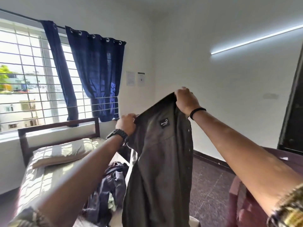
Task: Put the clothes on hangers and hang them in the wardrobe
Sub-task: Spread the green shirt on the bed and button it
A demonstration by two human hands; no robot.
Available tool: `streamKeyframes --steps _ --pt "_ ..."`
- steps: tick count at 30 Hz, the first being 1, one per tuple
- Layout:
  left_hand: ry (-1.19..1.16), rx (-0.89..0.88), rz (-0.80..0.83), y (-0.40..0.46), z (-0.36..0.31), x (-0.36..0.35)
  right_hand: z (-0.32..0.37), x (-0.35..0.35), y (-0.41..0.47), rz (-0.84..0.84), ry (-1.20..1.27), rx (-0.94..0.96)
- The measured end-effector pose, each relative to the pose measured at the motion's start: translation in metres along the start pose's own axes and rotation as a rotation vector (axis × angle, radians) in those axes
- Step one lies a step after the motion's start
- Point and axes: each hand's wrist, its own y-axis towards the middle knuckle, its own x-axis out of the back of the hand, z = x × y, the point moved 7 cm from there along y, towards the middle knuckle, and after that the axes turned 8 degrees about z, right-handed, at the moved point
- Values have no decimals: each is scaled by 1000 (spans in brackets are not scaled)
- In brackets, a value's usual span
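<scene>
head cam | we look out from head height, facing forward toward the room corner beside the window (pixel 32 76) | wide angle, walls bow | our raised forearms and held shirt (pixel 160 161) sit close, bed (pixel 54 161) below left | single view, nothing shared

A shirt (pixel 160 161) is hanging right of the bed (pixel 49 174); a pillow (pixel 64 151) is lying on the bed's far end, clothes (pixel 106 190) lying nearer, a window (pixel 29 76) standing behind.
</scene>
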Motion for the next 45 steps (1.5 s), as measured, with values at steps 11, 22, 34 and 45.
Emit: streamKeyframes --steps 11,22,34,45 --pt "-500 -172 240 -36 -74 -50 17 14 -17 184 21 181" --pt "-26 -434 392 -52 -66 -98 -38 26 -28 49 -46 10" --pt "-773 -7 496 8 -107 -26 -91 33 -49 444 252 -331" --pt "87 -301 237 20 -145 45 -100 61 -68 578 10 -52"
